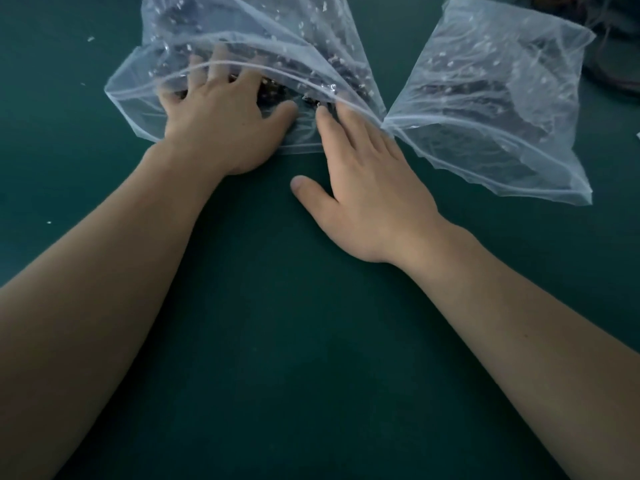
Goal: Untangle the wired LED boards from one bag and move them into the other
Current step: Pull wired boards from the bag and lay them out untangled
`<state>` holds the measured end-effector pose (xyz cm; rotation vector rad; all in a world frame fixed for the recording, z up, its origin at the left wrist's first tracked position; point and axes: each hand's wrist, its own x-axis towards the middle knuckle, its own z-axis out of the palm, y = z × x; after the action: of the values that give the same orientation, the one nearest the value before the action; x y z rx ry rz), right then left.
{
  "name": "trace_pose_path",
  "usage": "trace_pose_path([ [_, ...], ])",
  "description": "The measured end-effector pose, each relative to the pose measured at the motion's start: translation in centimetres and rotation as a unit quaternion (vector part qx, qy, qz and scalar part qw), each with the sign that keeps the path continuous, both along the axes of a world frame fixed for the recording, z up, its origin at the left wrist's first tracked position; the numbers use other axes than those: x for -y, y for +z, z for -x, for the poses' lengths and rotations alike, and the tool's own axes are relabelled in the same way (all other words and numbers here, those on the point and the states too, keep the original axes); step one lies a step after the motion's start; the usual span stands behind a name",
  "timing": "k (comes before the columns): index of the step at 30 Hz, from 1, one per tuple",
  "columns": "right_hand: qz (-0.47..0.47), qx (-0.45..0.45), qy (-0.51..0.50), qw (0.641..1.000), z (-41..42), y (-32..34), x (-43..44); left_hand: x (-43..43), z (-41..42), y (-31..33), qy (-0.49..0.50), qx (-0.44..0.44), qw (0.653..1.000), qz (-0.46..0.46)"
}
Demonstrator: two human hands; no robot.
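While the fingers (221,65) of the left hand (221,126) are spread and released inside the open mouth of the left zip bag (138,95), they are laid on the dark wired LED boards (277,91) heaped there, with nothing gripped. Its thumb is stretched toward the right, along the bag's near rim. The fingers of the right hand (374,199) are kept straight and slack against that same rim, the thumb being laid flat on the green bench (311,341). A second zip bag (561,64), likewise filled with dark boards, is set toward the far right corner, touching the first where their near rims meet. A few white specks (90,38) are scattered toward the bench's left edge.
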<state>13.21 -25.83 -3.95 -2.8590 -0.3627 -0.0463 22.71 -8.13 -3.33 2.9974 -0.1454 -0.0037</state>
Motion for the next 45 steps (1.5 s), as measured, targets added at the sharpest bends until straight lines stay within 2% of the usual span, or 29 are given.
trace_pose_path([
  [5,-0.01,-0.002,0.003,1.0,0.1,0.1,0.0,0.4,0.9,0.7,-0.038,0.058,0.997,0.033],
  [8,-0.023,0.006,0.008,1.0,0.1,0.3,-0.2,2.1,0.2,1.0,-0.041,0.05,0.996,0.055],
  [10,-0.049,0.012,0.006,0.999,0.3,0.4,-0.1,3.1,-0.4,1.2,-0.078,0.039,0.994,0.064],
  [13,-0.108,0.022,-0.005,0.994,0.4,0.5,0.2,3.2,-0.7,1.1,-0.133,0.019,0.99,0.03],
  [21,-0.189,0.088,-0.009,0.978,0.7,0.8,0.5,1.0,2.2,0.2,-0.181,0.033,0.983,-0.006],
  [26,-0.186,0.109,0.003,0.976,0.9,1.0,0.7,0.0,6.5,-0.2,-0.191,0.043,0.98,0.037],
  [32,-0.155,0.06,-0.011,0.986,1.7,1.3,1.1,-0.2,9.7,-0.7,-0.205,0.052,0.975,0.067],
  [37,-0.118,0.074,-0.002,0.99,3.0,1.0,0.4,0.4,8.3,-0.3,-0.116,0.05,0.989,0.078],
  [40,-0.082,0.099,0.03,0.991,4.5,0.5,-0.5,0.2,9.2,-0.4,-0.128,0.074,0.986,0.076],
  [42,-0.097,0.098,0.02,0.99,4.7,0.6,-0.6,0.2,10.0,-0.4,-0.132,0.083,0.984,0.08],
  [45,-0.187,0.08,-0.031,0.979,4.1,0.8,0.0,0.5,11.0,-0.5,-0.134,0.063,0.986,0.074],
])
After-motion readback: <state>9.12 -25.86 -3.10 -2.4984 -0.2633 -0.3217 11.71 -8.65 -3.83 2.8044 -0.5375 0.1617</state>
